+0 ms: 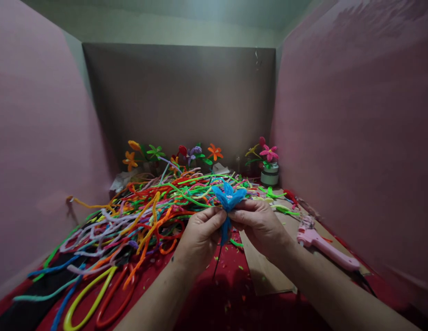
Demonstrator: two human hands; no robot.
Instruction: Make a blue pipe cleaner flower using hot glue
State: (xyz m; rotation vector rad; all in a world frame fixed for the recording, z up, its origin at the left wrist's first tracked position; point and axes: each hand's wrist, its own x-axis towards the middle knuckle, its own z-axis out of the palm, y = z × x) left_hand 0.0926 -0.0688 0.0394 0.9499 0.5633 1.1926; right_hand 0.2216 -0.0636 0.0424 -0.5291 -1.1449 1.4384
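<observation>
A blue pipe-cleaner flower [229,196] is held up in front of me, its petals spread at the top and one blue piece hanging below my fingers. My left hand [202,234] pinches it from the left between thumb and fingers. From the right, my right hand [258,225] pinches it near the base of the petals. A thin dark stem [217,263] runs down from the flower toward the red cloth. Behind both hands lies a large tangle of coloured pipe cleaners [138,225].
A pink glue gun [326,248] lies on cardboard [265,271] to the right. Finished flowers, including an orange one [215,151], stand along the back. A pink flower [269,152] rises from a small pot [269,175]. Pink walls [359,138] close in both sides.
</observation>
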